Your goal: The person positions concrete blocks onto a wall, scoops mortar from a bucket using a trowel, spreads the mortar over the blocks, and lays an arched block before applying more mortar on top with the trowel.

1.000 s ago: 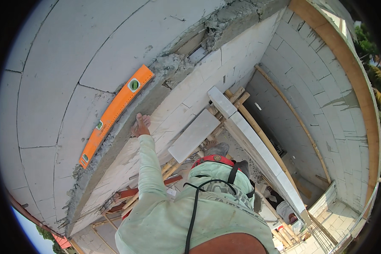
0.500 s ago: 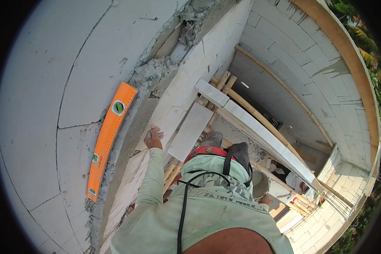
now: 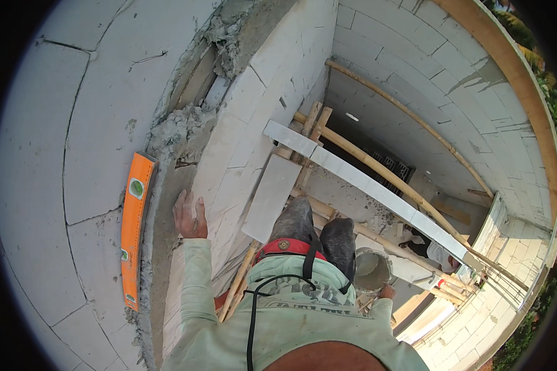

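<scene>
A block wall (image 3: 31,173) is seen left of the mortar ledge (image 3: 182,133); alongside the ledge, an orange spirit level (image 3: 132,229) is set. Well right of it, a bucket (image 3: 371,270) is spotted (grey inside!). By the ledge, the left hand (image 3: 190,215) is held, fingers spread; at the bucket, the right hand's (image 3: 387,290) grip can't be told.

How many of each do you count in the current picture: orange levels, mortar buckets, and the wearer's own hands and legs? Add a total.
Orange level: 1
Mortar bucket: 1
Left hand and right hand: 2
Legs: 2
Total: 6
</scene>
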A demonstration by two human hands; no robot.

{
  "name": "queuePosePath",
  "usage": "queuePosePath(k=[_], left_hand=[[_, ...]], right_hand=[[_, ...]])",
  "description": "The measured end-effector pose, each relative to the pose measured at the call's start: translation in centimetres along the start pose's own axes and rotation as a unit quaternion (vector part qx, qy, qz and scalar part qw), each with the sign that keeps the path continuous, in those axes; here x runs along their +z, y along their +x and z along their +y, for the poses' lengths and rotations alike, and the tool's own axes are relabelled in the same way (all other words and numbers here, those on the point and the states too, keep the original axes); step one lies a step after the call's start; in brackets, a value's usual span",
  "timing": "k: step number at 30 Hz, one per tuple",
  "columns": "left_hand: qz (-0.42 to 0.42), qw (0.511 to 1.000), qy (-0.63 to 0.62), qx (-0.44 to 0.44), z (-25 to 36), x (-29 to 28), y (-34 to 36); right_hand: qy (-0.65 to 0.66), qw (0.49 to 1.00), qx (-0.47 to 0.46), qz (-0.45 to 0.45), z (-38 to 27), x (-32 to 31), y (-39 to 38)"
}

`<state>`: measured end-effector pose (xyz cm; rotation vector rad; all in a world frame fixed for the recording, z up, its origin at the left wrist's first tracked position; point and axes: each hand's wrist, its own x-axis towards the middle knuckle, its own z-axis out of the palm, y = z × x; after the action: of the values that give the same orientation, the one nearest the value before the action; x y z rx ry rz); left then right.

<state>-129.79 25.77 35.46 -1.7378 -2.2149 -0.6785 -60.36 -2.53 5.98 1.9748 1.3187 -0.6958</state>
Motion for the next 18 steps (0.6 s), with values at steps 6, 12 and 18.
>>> queuePosePath(k=[6,12,18], left_hand=[[-0.069,0.962,0.199,0.173,1.3,2.3,2.3],[-0.075,0.911,0.353,0.198,-1.5,3.6,2.3],[-0.061,0.877,0.415,0.235,-4.5,5.6,2.4]], right_hand=[[0.021,0.998,-0.011,-0.064,-1.7,-3.5,1.7],[0.06,0.997,-0.036,0.039,-0.9,-2.3,6.3],[0.492,0.833,0.243,0.067,-2.4,-4.1,8.1]])
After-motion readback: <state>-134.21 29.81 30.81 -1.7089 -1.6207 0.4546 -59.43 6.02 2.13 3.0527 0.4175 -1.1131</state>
